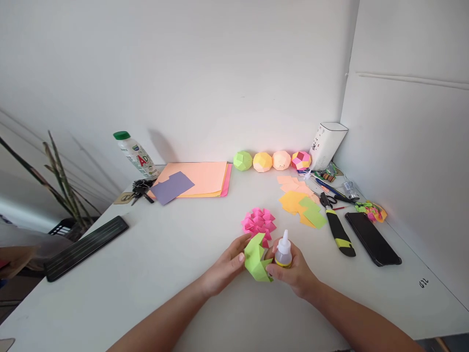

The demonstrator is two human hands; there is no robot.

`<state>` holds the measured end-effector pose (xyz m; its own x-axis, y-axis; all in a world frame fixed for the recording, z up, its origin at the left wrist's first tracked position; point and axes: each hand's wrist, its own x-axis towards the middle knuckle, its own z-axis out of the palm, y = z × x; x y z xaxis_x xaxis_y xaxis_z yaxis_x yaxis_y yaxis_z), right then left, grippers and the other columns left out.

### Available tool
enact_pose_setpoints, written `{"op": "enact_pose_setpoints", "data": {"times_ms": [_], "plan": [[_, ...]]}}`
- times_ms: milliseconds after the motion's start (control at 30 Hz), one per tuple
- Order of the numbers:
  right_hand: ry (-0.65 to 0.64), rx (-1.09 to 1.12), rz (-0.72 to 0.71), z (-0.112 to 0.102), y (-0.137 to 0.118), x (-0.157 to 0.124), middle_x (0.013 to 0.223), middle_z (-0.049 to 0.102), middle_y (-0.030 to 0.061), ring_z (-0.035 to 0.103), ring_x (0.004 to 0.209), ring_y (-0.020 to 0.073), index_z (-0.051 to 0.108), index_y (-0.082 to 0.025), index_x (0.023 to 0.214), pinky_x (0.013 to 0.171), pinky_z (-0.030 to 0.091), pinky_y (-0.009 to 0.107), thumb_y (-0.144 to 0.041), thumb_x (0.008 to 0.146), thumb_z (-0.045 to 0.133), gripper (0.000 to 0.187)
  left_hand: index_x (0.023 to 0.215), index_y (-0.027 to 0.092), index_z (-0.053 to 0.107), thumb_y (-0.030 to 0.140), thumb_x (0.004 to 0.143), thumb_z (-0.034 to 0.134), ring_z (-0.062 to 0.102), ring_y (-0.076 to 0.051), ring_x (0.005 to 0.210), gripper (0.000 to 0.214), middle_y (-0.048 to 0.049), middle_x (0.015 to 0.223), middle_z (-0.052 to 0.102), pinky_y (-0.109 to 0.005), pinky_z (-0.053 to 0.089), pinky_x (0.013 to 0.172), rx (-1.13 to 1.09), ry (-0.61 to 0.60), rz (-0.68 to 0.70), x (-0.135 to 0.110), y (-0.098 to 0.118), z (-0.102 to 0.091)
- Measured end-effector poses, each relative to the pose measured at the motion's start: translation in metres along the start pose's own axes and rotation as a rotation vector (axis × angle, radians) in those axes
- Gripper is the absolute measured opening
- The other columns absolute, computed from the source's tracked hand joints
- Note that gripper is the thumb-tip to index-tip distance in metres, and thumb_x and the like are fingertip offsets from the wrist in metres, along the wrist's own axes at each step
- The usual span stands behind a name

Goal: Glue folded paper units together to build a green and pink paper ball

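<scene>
My left hand point(232, 261) is curled round the left side of a light green folded-paper shape point(254, 259), a partly open ball with pointed edges. My right hand point(298, 269) grips a small clear glue bottle point(283, 252) with a white nozzle pointing up and a yellow label low on it. The right thumb and fingers also touch the paper shape's right side. Just beyond my hands lies a cluster of folded pink paper pieces point(258, 222); its near part is hidden behind the green shape.
Four paper balls, one green point(242, 161), line the wall. Paper sheets point(198, 176) and a bottle point(135, 154) lie back left. Cut paper point(293, 200), scissors point(327, 200), a utility knife point(340, 232) and a phone point(373, 239) are right. Another person's hand point(16, 259) shows far left.
</scene>
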<state>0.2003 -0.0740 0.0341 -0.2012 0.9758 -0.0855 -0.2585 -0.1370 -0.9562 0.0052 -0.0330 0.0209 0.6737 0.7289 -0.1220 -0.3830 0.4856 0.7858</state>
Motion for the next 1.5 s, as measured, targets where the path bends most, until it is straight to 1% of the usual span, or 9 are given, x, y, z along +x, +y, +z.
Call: {"op": "enact_pose_setpoints", "data": {"times_ms": [133, 300, 567, 767, 1000, 1100, 1167, 1300, 1500], "plan": [[-0.065, 0.014, 0.048, 0.004, -0.002, -0.001, 0.069, 0.056, -0.0035, 0.048, 0.058, 0.0112, 0.049, -0.021, 0.078, 0.054, 0.04, 0.026, -0.026, 0.063, 0.076, 0.031, 0.133, 0.027, 0.044, 0.043, 0.07, 0.073, 0.046, -0.035, 0.12, 0.071, -0.0136, 0.134, 0.046, -0.049, 0.038, 0.096, 0.127, -0.008, 0.016, -0.001, 0.002, 0.0], [-0.116, 0.003, 0.086, 0.0, 0.001, -0.001, 0.067, 0.054, -0.0041, 0.047, 0.057, 0.0103, 0.052, -0.02, 0.077, 0.053, 0.039, 0.025, -0.025, 0.062, 0.076, 0.029, 0.127, 0.026, 0.05, 0.041, 0.07, 0.073, 0.056, -0.023, 0.093, 0.063, -0.0094, 0.113, 0.054, -0.037, 0.046, 0.081, 0.071, 0.053, 0.066, 0.001, 0.004, -0.003], [-0.203, 0.002, 0.174, -0.005, -0.004, 0.002, 0.063, 0.054, -0.0046, 0.046, 0.054, 0.0098, 0.053, -0.019, 0.074, 0.05, 0.039, 0.024, -0.017, 0.059, 0.073, 0.025, 0.086, 0.016, 0.064, 0.042, 0.069, 0.073, 0.059, -0.019, 0.067, 0.032, -0.0051, 0.073, 0.062, -0.029, 0.043, 0.062, 0.099, -0.087, -0.107, 0.004, 0.009, -0.013], [-0.184, -0.116, 0.077, -0.005, -0.007, -0.001, 0.065, 0.052, -0.0037, 0.045, 0.055, 0.0102, 0.051, -0.02, 0.075, 0.049, 0.037, 0.024, -0.015, 0.064, 0.068, 0.02, 0.109, 0.022, 0.061, 0.036, 0.075, 0.068, 0.048, -0.029, 0.111, 0.037, -0.0109, 0.119, 0.052, -0.042, 0.037, 0.095, 0.44, -0.073, 0.227, 0.001, 0.017, -0.013], [-0.218, -0.291, -0.031, 0.003, -0.009, -0.005, 0.069, 0.052, -0.0031, 0.049, 0.057, 0.0108, 0.052, -0.02, 0.074, 0.051, 0.041, 0.024, -0.013, 0.065, 0.066, 0.019, 0.123, 0.023, 0.054, 0.03, 0.079, 0.059, 0.033, -0.036, 0.126, 0.045, -0.0149, 0.13, 0.039, -0.052, 0.027, 0.103, 0.753, -0.237, 0.379, -0.009, 0.023, -0.003], [-0.273, -0.309, -0.034, 0.004, -0.008, -0.004, 0.068, 0.051, -0.0041, 0.047, 0.056, 0.0092, 0.052, -0.019, 0.073, 0.05, 0.04, 0.022, -0.013, 0.063, 0.067, 0.019, 0.128, 0.023, 0.047, 0.029, 0.078, 0.057, 0.04, -0.033, 0.118, 0.051, -0.0143, 0.125, 0.042, -0.052, 0.036, 0.096, 0.779, -0.347, 0.359, -0.008, 0.02, -0.004], [-0.282, -0.329, -0.014, 0.003, -0.008, -0.003, 0.07, 0.051, -0.0039, 0.047, 0.057, 0.009, 0.053, -0.019, 0.073, 0.05, 0.041, 0.022, -0.013, 0.062, 0.068, 0.019, 0.116, 0.022, 0.053, 0.026, 0.074, 0.059, 0.05, -0.027, 0.1, 0.043, -0.0109, 0.113, 0.048, -0.044, 0.044, 0.085, 0.762, -0.378, 0.293, -0.006, 0.018, -0.008], [-0.276, -0.34, 0.055, -0.002, -0.008, -0.002, 0.069, 0.052, -0.0037, 0.048, 0.056, 0.0092, 0.053, -0.018, 0.075, 0.05, 0.041, 0.022, -0.014, 0.062, 0.068, 0.02, 0.089, 0.019, 0.058, 0.022, 0.066, 0.066, 0.051, -0.018, 0.084, 0.024, -0.0063, 0.104, 0.049, -0.031, 0.045, 0.07, 0.717, -0.364, 0.194, -0.006, 0.021, -0.013], [-0.302, -0.329, 0.039, -0.005, -0.01, -0.001, 0.066, 0.054, -0.0034, 0.048, 0.055, 0.0099, 0.053, -0.018, 0.074, 0.05, 0.041, 0.023, -0.014, 0.062, 0.068, 0.02, 0.083, 0.019, 0.061, 0.024, 0.061, 0.073, 0.049, -0.016, 0.085, 0.025, -0.0046, 0.107, 0.045, -0.028, 0.043, 0.069, 0.744, -0.293, 0.094, -0.008, 0.033, -0.011]]}}
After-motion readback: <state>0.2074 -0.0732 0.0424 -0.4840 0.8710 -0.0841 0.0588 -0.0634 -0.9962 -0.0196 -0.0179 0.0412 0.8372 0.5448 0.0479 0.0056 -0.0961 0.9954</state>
